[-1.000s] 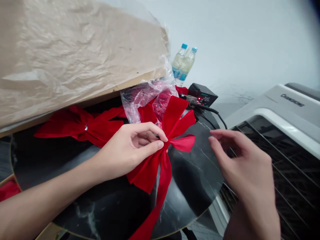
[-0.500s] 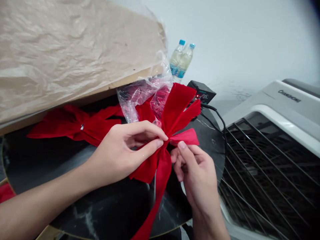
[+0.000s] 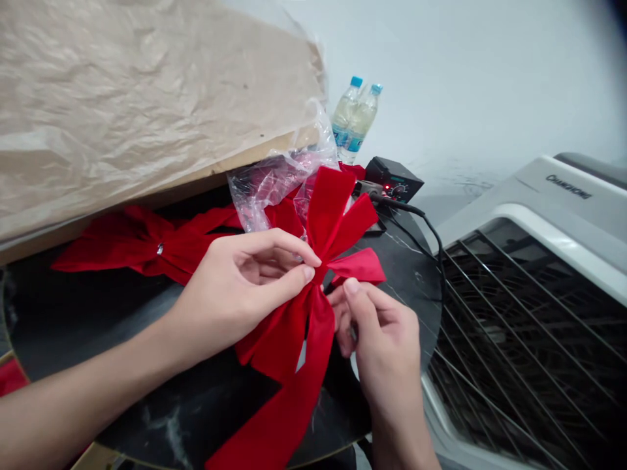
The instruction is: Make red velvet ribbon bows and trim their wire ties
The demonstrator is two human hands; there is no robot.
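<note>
Round black marbled table, pale wall at 1 o'clock from the red bow. Bow is roughly mid-view, held over the table, with ribbon ends fanning to 12, 1 and 3 o'clock; long tail drops toward 7 o'clock.

Left hand: thumb and index closed in a pinch on the bow's gathered center, tips nearly together; other fingers curled loosely behind. Palm faces in, wrist low, forearm in from 8 o'clock.

Right hand: thumb tip at the lower edge of the short 3 o'clock ribbon piece, other fingers bent beneath, partly hidden; can't tell if it grips. Back of hand toward 4 o'clock, forearm up from 5 o'clock. Hands near each other, apart.

Around, clock taken from the bow: 2nd bow with shiny center band, lying at 9 to 10 o'clock; clear plastic bag, pinkish-red stuff inside, at 11; brown slab under crinkled film, 10 to 11. 2 bottles, blue caps, near 12 to 1. Black control box, red light on, at 1 to 2, black cable beside it. White appliance, dark grille, at 3.
</note>
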